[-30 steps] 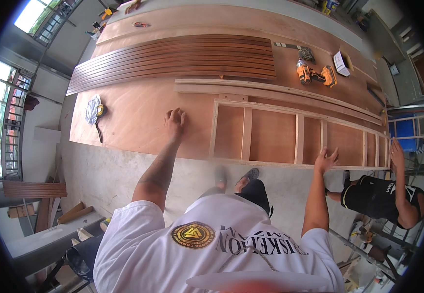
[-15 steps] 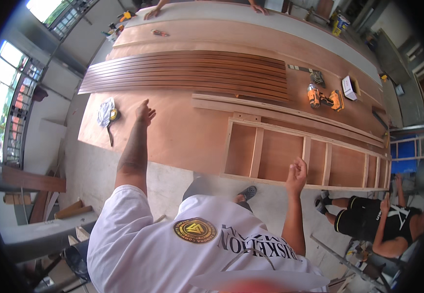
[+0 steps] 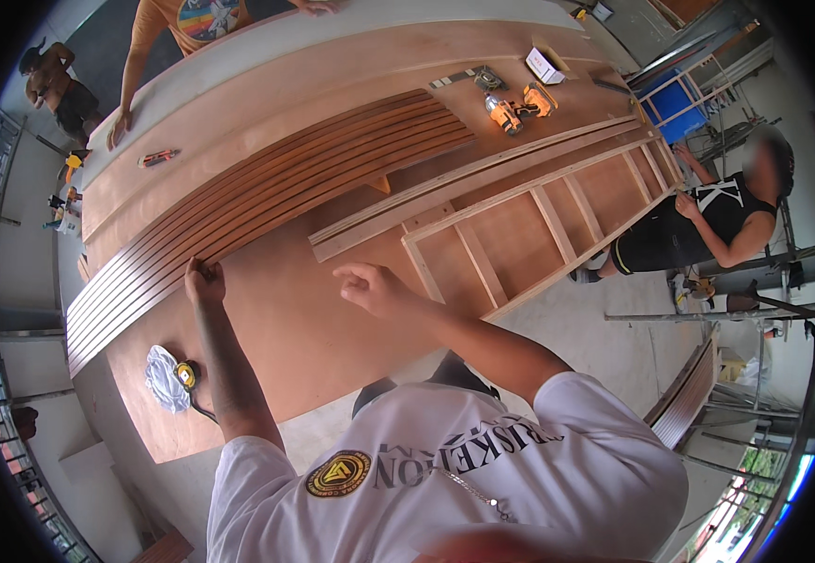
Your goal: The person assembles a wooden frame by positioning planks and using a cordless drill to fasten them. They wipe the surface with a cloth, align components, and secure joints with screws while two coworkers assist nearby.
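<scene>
A long brown slatted wood panel (image 3: 286,178) lies across the plywood-topped table (image 3: 286,347). My left hand (image 3: 206,281) is at its near edge, fingers curled against the slats. My right hand (image 3: 375,289) hovers over the bare plywood with loosely bent fingers and nothing visible in them. Just beyond it are the ends of long wood strips (image 3: 482,188). To the right lies a ladder-like wooden frame (image 3: 558,225). A tape measure (image 3: 187,374) sits beside a clear crumpled plastic bag (image 3: 166,380), left of my left forearm.
An orange cordless drill (image 3: 518,108), a small white box (image 3: 545,66) and a utility knife (image 3: 158,158) lie farther back. A co-worker in orange (image 3: 168,33) leans at the far edge. Another in black (image 3: 708,225) has hands at the frame's right end.
My view has turned to the right. My left hand has reached the panel's near edge, and my right hand has moved from the frame's front edge to over the plywood.
</scene>
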The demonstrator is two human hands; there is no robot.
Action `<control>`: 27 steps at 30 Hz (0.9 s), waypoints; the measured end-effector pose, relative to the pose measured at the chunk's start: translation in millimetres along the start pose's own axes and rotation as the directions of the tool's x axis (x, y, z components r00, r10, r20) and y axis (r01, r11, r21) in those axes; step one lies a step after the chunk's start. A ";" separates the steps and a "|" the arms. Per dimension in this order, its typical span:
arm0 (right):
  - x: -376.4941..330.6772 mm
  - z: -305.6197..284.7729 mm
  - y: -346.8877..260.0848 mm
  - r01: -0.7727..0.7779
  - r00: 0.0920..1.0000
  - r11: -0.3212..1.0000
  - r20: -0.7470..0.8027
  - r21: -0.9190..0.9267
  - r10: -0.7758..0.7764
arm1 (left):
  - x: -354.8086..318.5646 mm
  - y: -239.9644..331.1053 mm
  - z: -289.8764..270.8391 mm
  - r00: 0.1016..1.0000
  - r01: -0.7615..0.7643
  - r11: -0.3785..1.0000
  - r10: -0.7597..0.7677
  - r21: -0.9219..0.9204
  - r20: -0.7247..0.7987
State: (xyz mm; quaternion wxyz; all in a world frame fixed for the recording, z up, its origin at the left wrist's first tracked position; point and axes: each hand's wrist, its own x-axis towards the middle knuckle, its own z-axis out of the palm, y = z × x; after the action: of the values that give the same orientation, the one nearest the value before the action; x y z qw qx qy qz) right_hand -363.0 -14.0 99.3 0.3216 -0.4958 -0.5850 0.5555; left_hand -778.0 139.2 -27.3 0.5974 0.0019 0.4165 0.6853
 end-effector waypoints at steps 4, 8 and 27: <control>114.8 60.2 -4.2 -0.340 0.939 0.737 0.252 0.584 0.234 | -16.1 10.2 24.0 0.989 -0.110 0.992 0.104 0.056 0.106; 190.6 86.1 -29.0 -0.183 0.946 0.568 -0.014 0.803 0.324 | -44.0 12.9 49.3 0.990 -0.137 0.977 0.129 0.163 0.060; 86.1 -62.7 -31.9 0.165 0.895 0.532 -0.353 0.830 0.274 | -81.2 103.9 -87.3 0.832 -0.496 0.857 0.515 0.140 -0.206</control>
State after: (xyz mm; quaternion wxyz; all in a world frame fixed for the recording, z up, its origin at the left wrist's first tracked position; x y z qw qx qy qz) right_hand -337.9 90.9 126.2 0.6262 -0.4090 -0.1373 0.6494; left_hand -883.4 29.3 15.5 0.3406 0.0545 0.4963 0.7967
